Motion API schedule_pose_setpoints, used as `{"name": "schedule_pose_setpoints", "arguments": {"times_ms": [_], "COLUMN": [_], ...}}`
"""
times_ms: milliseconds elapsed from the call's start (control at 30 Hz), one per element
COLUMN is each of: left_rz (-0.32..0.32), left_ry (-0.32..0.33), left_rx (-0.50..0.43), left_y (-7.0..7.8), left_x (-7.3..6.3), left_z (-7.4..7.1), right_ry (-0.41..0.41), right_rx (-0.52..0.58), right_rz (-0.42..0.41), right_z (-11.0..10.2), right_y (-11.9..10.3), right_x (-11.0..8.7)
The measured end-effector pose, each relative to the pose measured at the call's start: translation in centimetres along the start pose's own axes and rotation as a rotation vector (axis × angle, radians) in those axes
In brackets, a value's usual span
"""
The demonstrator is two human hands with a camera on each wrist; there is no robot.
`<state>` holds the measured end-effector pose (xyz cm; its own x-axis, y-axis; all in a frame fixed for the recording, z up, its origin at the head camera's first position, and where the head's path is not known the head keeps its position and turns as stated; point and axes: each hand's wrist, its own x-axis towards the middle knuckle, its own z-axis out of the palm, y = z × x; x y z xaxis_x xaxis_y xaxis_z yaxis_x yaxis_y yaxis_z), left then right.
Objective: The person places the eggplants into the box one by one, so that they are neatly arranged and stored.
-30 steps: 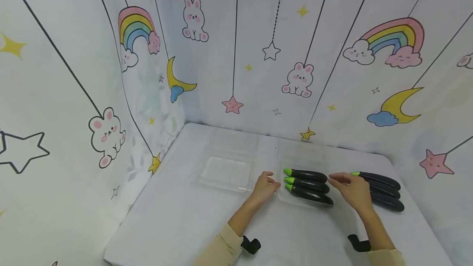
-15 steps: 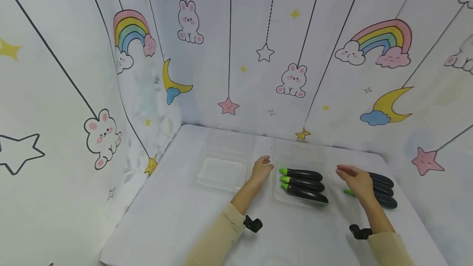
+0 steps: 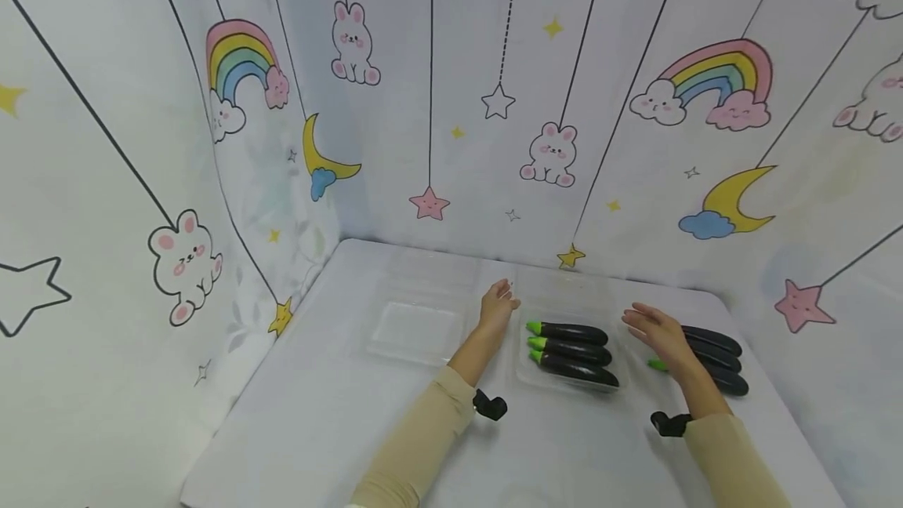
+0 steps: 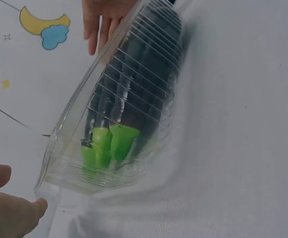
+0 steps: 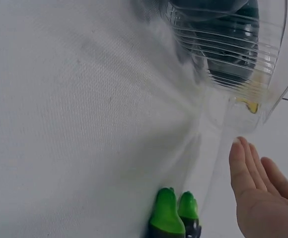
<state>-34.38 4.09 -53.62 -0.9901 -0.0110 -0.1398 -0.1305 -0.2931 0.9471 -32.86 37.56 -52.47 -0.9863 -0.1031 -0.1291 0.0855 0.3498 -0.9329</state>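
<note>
Three dark eggplants with green caps, one of them the middle eggplant [image 3: 571, 353], lie side by side in a clear plastic clamshell box [image 3: 539, 382]. Its clear lid [image 3: 564, 286] lies folded back toward the wall. My left hand [image 3: 497, 308] is at the box's far left side, fingers loosely extended, holding nothing. Past the box's right side hovers my right hand [image 3: 659, 335], fingers extended and holding nothing. In the left wrist view the eggplants [image 4: 129, 89] show through the ribbed box wall. The right wrist view shows the right palm [image 5: 263, 198] apart from the box.
A second clear plastic box [image 3: 416, 332] stands open to the left. More eggplants [image 3: 719, 363] lie on the white table [image 3: 317, 414] at the right, partly behind the right hand. A patterned cloth wall [image 3: 395, 139] rises behind the table.
My left hand has moved from the box's near left side toward its back. The right hand has left the eggplants' ends, moved slightly back, and its fingers have spread. The eggplants stay in the box.
</note>
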Motion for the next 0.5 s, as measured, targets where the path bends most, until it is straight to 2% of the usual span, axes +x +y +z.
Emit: {"name": "schedule_pose_setpoints", "arguments": {"times_ms": [133,367,500], "left_rz": [-0.015,-0.045,-0.038], "left_ry": [0.018,0.008,-0.007], "left_rx": [-0.020,-0.273,-0.300], "left_y": [-0.8,-1.5,-1.9], "left_x": [1.2,2.9,3.3], "left_z": [-0.3,-0.4,0.1], "right_ry": [-0.064,-0.119,-0.117], "right_rx": [0.094,0.203,0.259], "right_rz": [0.035,0.058,0.082], "right_z": [0.0,0.1,-0.2], "right_y": [0.9,1.6,1.8], "right_x": [1.1,2.1,2.2]}}
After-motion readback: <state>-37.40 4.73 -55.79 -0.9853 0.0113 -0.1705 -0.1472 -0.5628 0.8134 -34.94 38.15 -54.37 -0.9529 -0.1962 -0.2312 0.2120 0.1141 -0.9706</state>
